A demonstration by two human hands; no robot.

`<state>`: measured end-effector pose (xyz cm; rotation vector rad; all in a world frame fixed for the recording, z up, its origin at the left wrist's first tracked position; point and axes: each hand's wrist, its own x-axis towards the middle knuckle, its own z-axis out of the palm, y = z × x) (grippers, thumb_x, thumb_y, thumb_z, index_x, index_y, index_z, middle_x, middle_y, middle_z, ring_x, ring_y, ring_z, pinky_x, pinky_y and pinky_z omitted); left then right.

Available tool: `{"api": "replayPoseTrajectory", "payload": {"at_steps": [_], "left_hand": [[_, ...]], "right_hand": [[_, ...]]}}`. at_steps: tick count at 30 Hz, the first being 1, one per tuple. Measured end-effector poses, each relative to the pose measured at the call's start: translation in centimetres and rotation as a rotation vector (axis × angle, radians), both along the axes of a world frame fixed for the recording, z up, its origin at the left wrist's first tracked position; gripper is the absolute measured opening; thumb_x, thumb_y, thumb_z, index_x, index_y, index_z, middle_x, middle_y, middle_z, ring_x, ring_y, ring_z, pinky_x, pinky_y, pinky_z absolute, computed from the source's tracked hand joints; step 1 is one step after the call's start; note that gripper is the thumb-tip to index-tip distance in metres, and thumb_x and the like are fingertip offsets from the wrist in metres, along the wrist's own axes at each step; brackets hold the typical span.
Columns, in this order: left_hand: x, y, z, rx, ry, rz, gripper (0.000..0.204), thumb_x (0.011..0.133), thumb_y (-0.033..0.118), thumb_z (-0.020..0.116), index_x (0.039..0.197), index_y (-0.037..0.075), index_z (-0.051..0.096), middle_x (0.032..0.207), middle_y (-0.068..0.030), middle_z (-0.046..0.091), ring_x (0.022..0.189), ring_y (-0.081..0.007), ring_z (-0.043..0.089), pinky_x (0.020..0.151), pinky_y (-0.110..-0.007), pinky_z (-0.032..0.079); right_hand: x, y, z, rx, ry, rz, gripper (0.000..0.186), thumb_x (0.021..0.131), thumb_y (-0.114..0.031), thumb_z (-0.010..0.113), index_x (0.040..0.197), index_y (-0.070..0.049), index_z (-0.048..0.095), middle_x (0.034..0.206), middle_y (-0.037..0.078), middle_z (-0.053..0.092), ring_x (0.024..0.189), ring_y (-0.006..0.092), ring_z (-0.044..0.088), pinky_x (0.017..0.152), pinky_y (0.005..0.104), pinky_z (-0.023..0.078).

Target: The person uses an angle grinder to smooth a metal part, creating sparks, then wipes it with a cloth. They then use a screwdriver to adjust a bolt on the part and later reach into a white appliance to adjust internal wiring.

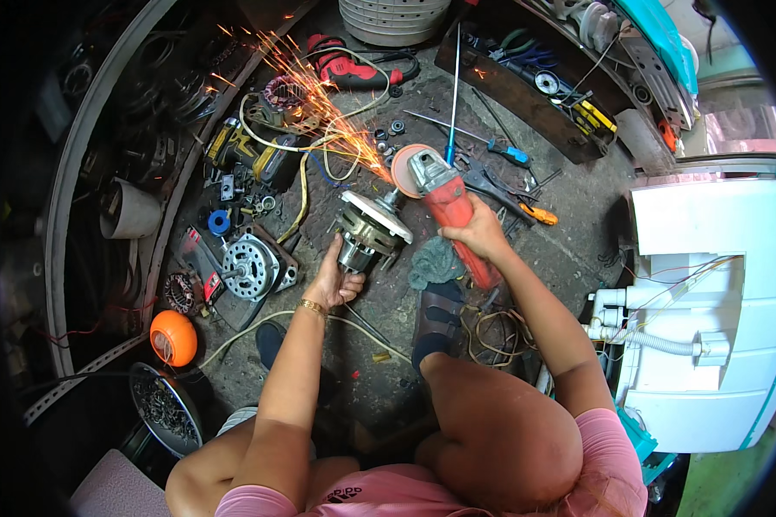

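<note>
My right hand [477,231] is wrapped round the red body of an angle grinder [450,207]. Its reddish disc [405,172] meets the shaft end of a metal motor-like part, and orange sparks [341,125] stream off toward the far left. From below, my left hand [332,280] grips that round metal part with a shaft [366,233], which has a pale flange on top and a shiny cylinder underneath. A grey-green rag [435,263] lies on the floor just under the grinder.
Left of my hands lie a yellow drill [233,145], a perforated round motor [250,265] and an orange bowl-shaped object [173,337]. Beyond are a red power tool [345,65] and a tool box [526,95]. Screwdrivers [509,153] lie right of the disc. Cables cross the floor; a white appliance [707,215] stands right.
</note>
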<state>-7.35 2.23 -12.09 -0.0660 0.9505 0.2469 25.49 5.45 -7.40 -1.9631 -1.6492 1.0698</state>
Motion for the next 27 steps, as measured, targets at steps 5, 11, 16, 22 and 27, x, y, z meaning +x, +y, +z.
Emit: {"api": "replayPoseTrajectory", "payload": {"at_steps": [5, 11, 16, 22, 27], "left_hand": [[-0.26, 0.00, -0.25, 0.010, -0.019, -0.013, 0.085, 0.076, 0.092, 0.037, 0.107, 0.014, 0.053, 0.062, 0.0004, 0.039, 0.046, -0.0062, 0.025, 0.037, -0.018, 0.020], [-0.22, 0.05, 0.15, 0.011, 0.030, -0.021, 0.086, 0.076, 0.092, 0.035, 0.104, 0.012, 0.052, 0.062, 0.0010, 0.039, 0.045, -0.0059, 0.025, 0.037, -0.018, 0.019], [-0.28, 0.20, 0.27, 0.009, 0.005, -0.029, 0.086, 0.077, 0.092, 0.034, 0.104, 0.012, 0.052, 0.061, 0.0012, 0.039, 0.045, -0.0059, 0.025, 0.036, -0.018, 0.019], [-0.27, 0.28, -0.08, -0.006, -0.013, -0.018, 0.087, 0.077, 0.093, 0.033, 0.106, 0.012, 0.051, 0.059, 0.0003, 0.039, 0.043, -0.0064, 0.023, 0.035, -0.019, 0.019], [-0.47, 0.29, -0.18, -0.010, -0.010, -0.024, 0.086, 0.078, 0.092, 0.032, 0.106, 0.013, 0.051, 0.058, 0.0008, 0.038, 0.043, -0.0064, 0.024, 0.035, -0.019, 0.019]], "right_hand": [[0.28, 0.18, 0.40, 0.010, 0.009, -0.022, 0.085, 0.057, -0.042, 0.084, 0.128, -0.005, 0.055, 0.113, 0.019, 0.068, 0.105, 0.0365, 0.065, 0.091, 0.0433, 0.050], [0.00, -0.43, 0.97, -0.014, 0.000, 0.001, 0.089, 0.056, -0.043, 0.084, 0.129, -0.002, 0.053, 0.114, 0.023, 0.067, 0.105, 0.0377, 0.065, 0.091, 0.0441, 0.051], [-0.25, -0.46, 0.89, -0.050, -0.023, 0.012, 0.091, 0.057, -0.043, 0.084, 0.130, 0.000, 0.052, 0.115, 0.024, 0.066, 0.107, 0.0383, 0.065, 0.092, 0.0444, 0.050], [-0.01, 0.35, 0.20, 0.008, -0.039, 0.000, 0.088, 0.056, -0.043, 0.084, 0.127, -0.002, 0.054, 0.115, 0.022, 0.067, 0.107, 0.0376, 0.064, 0.091, 0.0443, 0.050], [-0.08, 0.01, 0.92, 0.008, 0.004, -0.011, 0.086, 0.056, -0.043, 0.084, 0.126, -0.003, 0.054, 0.114, 0.022, 0.067, 0.106, 0.0376, 0.065, 0.091, 0.0447, 0.050]]}}
